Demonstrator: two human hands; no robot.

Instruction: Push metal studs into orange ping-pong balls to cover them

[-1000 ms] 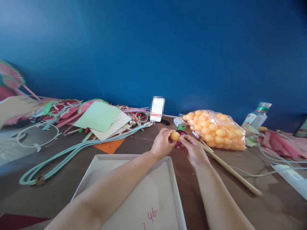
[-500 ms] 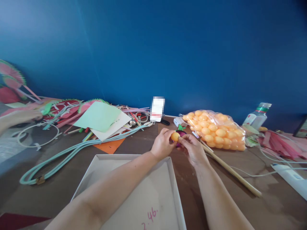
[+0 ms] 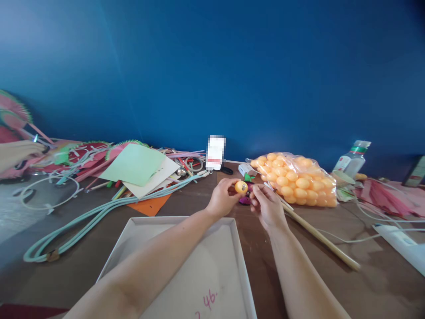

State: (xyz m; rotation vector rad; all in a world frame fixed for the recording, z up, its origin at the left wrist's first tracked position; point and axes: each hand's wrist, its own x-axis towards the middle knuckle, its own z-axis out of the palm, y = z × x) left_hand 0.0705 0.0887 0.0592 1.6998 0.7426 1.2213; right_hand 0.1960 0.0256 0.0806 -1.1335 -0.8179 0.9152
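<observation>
Orange ball (image 3: pixel 241 187) pinched in your L hand (image 3: pixel 223 200) fingertips; R hand (image 3: pixel 266 207) pinched shut beside it, contents unclear. Purple piece (image 3: pixel 245 200) lies mid-table (image 3: pixel 365 288), not attached.

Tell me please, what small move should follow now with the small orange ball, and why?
Probably bring the right hand to the small round orange ball. The left hand pinches it in its fingers above the brown table; the right fingers are just beside it, not touching.
</observation>
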